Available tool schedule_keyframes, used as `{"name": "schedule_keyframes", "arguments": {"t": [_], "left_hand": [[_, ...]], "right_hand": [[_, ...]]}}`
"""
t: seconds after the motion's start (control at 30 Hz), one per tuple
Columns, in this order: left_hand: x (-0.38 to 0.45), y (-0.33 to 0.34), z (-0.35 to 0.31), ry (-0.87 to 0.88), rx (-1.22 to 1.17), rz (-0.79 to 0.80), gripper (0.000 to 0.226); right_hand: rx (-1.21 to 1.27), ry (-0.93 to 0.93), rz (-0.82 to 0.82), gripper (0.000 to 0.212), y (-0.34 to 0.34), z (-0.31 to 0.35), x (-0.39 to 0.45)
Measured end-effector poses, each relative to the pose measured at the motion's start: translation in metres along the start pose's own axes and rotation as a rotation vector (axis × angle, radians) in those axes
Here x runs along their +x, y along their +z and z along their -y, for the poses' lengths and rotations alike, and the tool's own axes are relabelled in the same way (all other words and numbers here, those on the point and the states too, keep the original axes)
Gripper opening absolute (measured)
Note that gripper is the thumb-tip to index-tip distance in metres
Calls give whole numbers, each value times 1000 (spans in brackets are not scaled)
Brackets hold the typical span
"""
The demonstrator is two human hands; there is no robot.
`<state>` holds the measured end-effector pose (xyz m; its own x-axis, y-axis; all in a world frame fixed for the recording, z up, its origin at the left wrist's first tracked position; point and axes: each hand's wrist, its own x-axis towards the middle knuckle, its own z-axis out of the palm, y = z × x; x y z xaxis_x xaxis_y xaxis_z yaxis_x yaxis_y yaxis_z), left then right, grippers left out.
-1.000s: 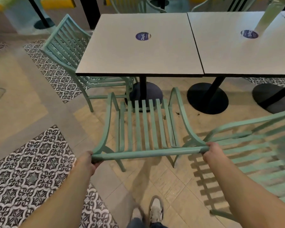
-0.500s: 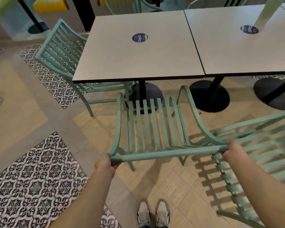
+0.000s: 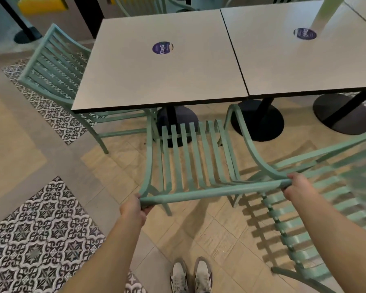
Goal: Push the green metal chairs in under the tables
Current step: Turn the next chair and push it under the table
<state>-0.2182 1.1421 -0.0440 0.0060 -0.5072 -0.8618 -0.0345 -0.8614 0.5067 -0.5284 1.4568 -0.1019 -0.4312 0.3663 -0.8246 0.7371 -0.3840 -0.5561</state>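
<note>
Patterned tiles: black-and-white panel in the floor at lower left; a second patch lies under the far-left chair.
Side chair: green slatted metal, at the left table's left edge; seat partly under the tabletop.
Left hand: fingers curled round the left end of the middle chair's top rail; gripping it.
Left table: pale square top, dark edge; round purple sticker near centre; black round base below.
Middle chair: green, slatted; front of seat just at the left table's near edge, most of it out in the open.
Right hand: wrapped round the right end of the same rail; holding it.
Right table: butted against the left table.
Right chair: green, just beside the middle chair, clear of the tables; blurred.
</note>
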Motion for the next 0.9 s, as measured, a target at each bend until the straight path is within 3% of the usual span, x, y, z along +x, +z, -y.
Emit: {"name": "schedule_keyframes", "arguments": {"t": [0.4,0.9], "left_hand": [[11,30,-16,11,25,-32,34],[7,27,-13,31,46,-62,40]], "right_hand": [[-57,0,19,49,17,13,-11],[-31,18,41,39,11,11,-32]]}}
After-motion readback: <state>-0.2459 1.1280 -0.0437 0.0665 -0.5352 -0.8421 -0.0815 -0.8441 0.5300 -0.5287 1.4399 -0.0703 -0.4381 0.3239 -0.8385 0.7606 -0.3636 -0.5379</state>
